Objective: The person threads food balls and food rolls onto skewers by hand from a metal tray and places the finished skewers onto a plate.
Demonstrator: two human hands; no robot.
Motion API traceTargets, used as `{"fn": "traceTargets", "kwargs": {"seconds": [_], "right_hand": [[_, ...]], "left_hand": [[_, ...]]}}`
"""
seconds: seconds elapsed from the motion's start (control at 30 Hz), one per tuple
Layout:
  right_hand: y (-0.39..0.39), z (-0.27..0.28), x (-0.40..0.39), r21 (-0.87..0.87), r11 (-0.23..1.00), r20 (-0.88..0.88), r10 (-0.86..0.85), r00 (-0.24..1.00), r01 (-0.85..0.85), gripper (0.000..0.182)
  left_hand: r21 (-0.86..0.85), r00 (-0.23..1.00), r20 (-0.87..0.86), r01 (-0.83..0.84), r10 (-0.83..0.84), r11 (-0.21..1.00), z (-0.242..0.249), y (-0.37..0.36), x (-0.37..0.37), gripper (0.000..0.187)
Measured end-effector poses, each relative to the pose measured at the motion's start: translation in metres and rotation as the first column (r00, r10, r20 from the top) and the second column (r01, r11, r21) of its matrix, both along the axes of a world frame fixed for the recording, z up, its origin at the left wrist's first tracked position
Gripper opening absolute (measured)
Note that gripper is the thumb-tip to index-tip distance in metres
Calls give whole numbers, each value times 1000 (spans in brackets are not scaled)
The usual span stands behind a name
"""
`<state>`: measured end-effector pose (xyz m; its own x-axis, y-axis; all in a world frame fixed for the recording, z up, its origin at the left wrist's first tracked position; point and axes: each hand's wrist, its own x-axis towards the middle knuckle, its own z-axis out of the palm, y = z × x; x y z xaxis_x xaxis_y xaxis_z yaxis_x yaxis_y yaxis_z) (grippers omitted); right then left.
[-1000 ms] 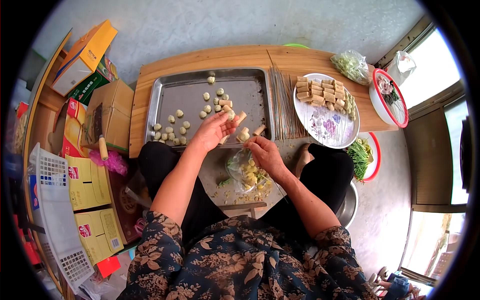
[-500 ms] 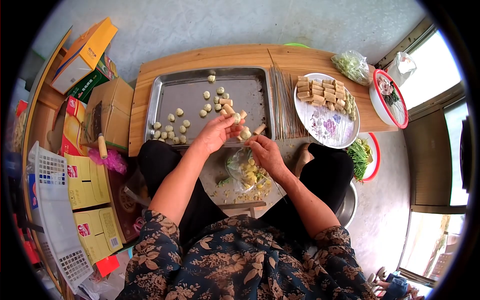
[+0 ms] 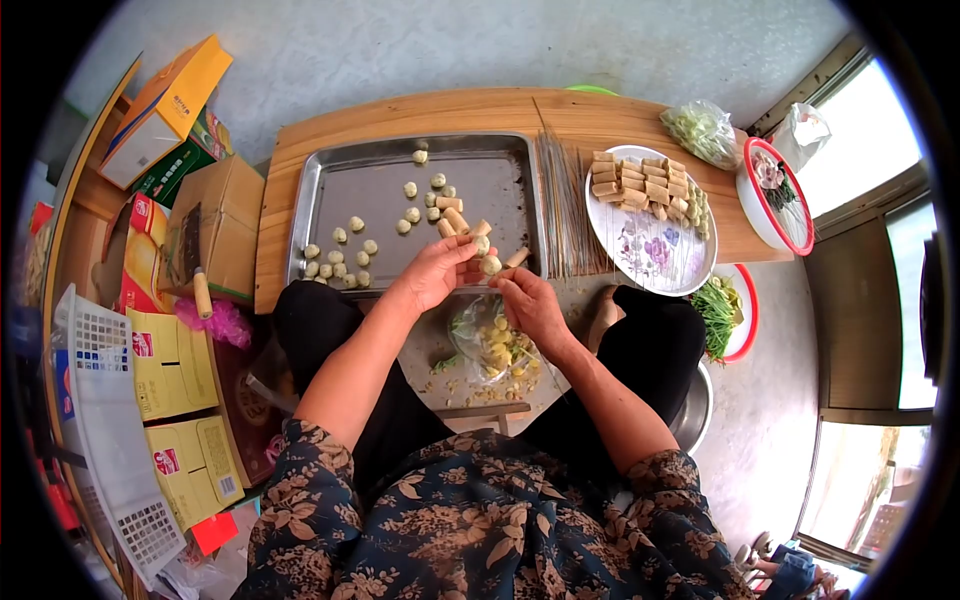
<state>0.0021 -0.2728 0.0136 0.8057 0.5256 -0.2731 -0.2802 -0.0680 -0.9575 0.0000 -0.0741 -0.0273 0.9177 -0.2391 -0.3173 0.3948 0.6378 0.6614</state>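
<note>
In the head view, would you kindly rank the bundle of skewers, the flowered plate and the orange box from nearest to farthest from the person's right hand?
1. Bundle of skewers: just up and right of the right hand, on the board.
2. Flowered plate: farther right, beyond the skewers.
3. Orange box: far upper left, past the tray.

One steel tray (image 3: 330, 190), one flowered plate (image 3: 655, 250), two red-rimmed bowls (image 3: 775, 195), two hands (image 3: 435, 272).
</note>
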Motion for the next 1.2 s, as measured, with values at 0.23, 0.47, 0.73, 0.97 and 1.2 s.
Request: {"fn": "traceTargets", "kwargs": {"seconds": [0.23, 0.47, 0.73, 0.97, 1.2], "right_hand": [[-3, 9, -2, -11, 999, -56, 41, 998, -42, 16], [-4, -1, 0, 10, 999, -9, 37, 999, -37, 16], [-1, -3, 4, 3, 1000, 27, 27, 999, -27, 17], [-4, 6, 5, 4, 1000, -62, -14, 998, 14, 17], [-7, 2, 5, 34, 999, -46, -1, 999, 3, 17]], "left_hand": [[25, 988, 19, -152, 151, 988, 8, 5, 2, 24], [-7, 995, 35, -89, 89, 996, 9, 2, 0, 24], [9, 1000, 16, -8, 8, 1000, 9, -6, -4, 29], [782, 950, 112, -265, 292, 564, -22, 57, 28, 28], [910, 959, 283, -265, 10, -320, -46, 60, 13, 27]]}}
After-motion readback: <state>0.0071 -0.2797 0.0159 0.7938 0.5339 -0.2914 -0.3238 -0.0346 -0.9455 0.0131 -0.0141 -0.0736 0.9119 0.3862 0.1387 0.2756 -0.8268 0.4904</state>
